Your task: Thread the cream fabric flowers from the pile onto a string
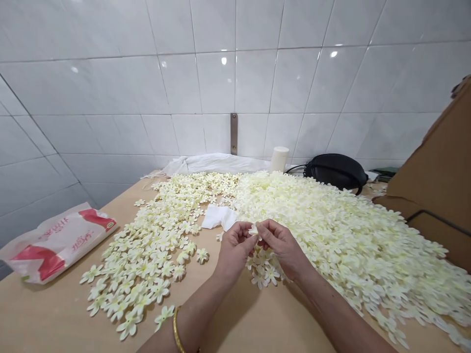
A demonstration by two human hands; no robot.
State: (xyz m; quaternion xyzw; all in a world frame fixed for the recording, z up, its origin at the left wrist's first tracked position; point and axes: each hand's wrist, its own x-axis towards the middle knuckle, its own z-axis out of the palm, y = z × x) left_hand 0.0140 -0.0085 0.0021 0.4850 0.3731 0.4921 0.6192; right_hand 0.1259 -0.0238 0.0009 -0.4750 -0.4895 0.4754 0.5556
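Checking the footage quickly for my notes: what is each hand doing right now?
Left hand: closed, pinching a small cream flower.
Right hand: closed, pinching the same small cream flower.

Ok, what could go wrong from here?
The small cream blossom pinched between the left hand and right hand could slip into the loose cluster below. The gold bangle might catch nearby blossoms. The large heap could spill off the tabletop.
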